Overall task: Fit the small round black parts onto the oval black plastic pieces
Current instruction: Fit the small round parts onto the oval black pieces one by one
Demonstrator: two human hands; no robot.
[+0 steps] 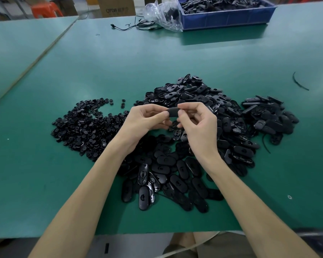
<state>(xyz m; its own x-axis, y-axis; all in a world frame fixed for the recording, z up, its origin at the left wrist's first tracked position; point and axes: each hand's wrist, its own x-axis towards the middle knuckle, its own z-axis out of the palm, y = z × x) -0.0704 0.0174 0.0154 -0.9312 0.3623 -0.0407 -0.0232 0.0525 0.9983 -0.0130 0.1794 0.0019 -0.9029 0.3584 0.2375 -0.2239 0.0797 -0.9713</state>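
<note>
Both pinch oval pc [172, 112]: left grip [144, 121], right grip [198, 125]; oval pile [177, 175] beneath, round-parts heap [86, 127] left.

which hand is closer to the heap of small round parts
Left. The left hand hovers at the right edge of the heap of small round parts; the right hand is farther right.

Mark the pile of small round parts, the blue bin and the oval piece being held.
pile of small round parts [86, 127], head view, middle of the heap.
blue bin [226, 19], head view, its front wall.
oval piece [173, 112], head view, its exposed middle strip.
</note>
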